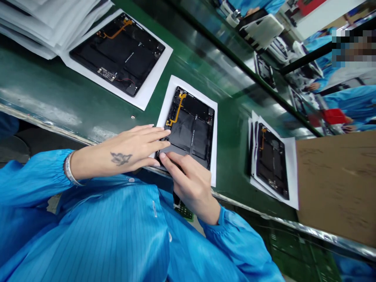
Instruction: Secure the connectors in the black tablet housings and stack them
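Hands (pixel 138 149) on tablet (pixel 190 129), lengthwise outward

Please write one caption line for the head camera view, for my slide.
Left hand and right hand touch an open tablet on white paper.

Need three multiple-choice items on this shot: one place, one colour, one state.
1. Where does the black tablet panel under the hands lie?
A. On a white sheet on the green belt
B. Inside a cardboard box
C. Lifted clear of the belt

2. What colour is the flex cable on that panel?
A. Blue
B. Orange
C. White

3. How does the left hand stand?
A. Clenched in a fist
B. Holding a screwdriver
C. Open, fingers spread across the panel

Answers:
1. A, the sheet shows around the panel, with the belt beyond it.
2. B, the orange cable stands out against the black panel.
3. C, the fingers lie flat and apart, while the right hand is at the panel's near edge.
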The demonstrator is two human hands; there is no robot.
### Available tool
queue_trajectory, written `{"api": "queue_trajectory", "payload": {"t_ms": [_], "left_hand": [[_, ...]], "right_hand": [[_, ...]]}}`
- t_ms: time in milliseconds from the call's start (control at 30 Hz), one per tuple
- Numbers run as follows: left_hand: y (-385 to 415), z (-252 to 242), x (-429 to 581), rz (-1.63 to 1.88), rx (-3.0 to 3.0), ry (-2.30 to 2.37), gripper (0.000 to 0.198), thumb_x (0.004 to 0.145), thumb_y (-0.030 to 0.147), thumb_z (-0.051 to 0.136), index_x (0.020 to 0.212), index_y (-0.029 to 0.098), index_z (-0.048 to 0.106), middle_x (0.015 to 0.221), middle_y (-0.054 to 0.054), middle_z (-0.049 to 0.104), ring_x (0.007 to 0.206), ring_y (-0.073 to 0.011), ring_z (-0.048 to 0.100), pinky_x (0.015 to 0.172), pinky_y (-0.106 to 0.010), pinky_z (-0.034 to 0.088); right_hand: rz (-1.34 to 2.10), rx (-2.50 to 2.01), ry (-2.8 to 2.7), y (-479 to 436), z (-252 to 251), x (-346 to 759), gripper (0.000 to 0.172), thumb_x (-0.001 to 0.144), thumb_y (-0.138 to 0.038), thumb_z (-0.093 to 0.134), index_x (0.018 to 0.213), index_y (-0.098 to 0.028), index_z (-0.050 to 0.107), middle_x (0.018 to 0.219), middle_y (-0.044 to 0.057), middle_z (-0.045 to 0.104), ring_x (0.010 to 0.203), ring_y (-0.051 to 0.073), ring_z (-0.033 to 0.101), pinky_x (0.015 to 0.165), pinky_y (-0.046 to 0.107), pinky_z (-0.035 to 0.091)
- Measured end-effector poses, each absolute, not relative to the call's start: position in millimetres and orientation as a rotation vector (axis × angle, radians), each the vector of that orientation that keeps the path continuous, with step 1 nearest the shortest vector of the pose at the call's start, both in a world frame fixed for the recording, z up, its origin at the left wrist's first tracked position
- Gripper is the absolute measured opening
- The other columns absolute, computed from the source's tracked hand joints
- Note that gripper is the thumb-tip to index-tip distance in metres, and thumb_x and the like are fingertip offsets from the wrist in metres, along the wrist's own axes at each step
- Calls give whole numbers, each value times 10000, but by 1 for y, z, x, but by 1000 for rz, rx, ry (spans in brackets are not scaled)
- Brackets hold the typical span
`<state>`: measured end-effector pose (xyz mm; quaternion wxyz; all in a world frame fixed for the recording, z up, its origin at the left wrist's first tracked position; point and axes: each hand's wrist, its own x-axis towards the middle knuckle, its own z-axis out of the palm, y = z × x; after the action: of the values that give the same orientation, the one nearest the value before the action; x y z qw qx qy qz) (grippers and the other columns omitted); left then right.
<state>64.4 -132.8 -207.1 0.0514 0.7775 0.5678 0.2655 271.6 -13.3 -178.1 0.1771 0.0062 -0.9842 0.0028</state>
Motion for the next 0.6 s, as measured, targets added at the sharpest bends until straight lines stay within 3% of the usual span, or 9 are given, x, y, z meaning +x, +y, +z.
{"api": "queue_trajectory", "payload": {"t_ms": [233,467,600], "left_hand": [[-131,-209,64,804,2369,1720,471,1074,386,403,1469,136,464,1582,-142,421,1504,-236,355,1272,-451,289],[-136,-210,63,792,2406,1735,489,1074,375,412,1503,141,420,1605,-122,391,1518,-222,323,1287,-431,267],[-133,-210,62,757,2377,1730,490,1060,379,451,1495,156,433,1612,-115,381,1513,-236,335,1279,-444,287]], "right_hand": [[-358,260,-2853,-10,-159,261,184,1004,-129,530,1060,-122,705,1018,75,754,664,134,540,558,305,421],[-285,245,-2850,-11,-160,263,214,1015,-110,497,1137,-90,672,1015,88,747,705,139,574,589,304,457],[-368,213,-2835,-16,-159,260,175,1004,-132,536,1040,-110,706,1015,81,756,670,136,543,545,312,419]]}}
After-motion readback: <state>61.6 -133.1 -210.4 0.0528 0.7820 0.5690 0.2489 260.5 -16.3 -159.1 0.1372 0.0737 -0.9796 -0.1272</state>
